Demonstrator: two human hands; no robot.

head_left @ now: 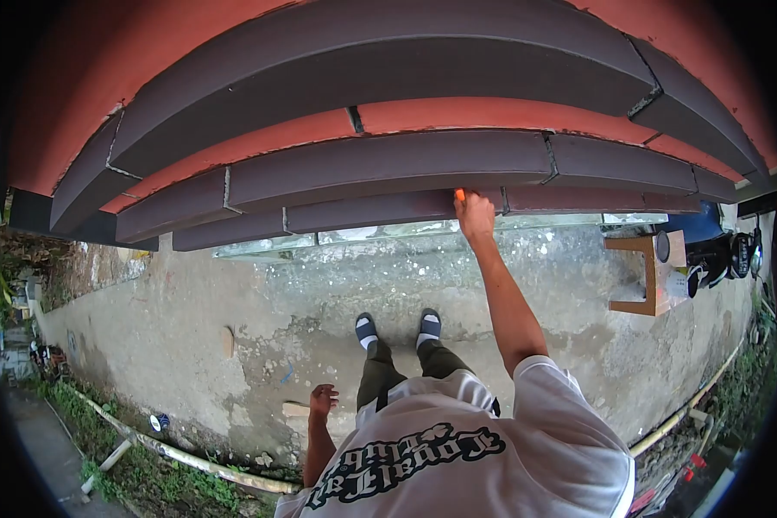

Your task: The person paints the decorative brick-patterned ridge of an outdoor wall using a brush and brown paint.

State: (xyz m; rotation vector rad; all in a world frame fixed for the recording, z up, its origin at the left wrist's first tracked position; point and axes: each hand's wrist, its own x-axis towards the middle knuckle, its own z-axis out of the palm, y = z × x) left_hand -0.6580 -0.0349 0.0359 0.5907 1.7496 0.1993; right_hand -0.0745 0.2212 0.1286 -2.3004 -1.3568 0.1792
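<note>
My right hand (475, 213) reaches forward to the underside of the lowest dark purple-grey wall ledge (371, 213). Its fingers are closed round a tool with an orange handle (459, 195); the working end is hidden, so its kind cannot be made out. Beside the hand, the ledge has a redder, darker patch. My left hand (322, 399) hangs low at my side, fingers loosely bent and a little apart, with nothing visible in it. Above, more dark ledges (388, 60) cross the orange-red wall (457, 112), with pale or black joints between their sections.
On the concrete floor (181, 319) at right stands a cardboard box (652, 276) with round containers by it. A motorbike (729, 259) is parked beyond. Flat wooden pieces (227, 342) lie at left. A long pale pole (181, 462) borders the plants.
</note>
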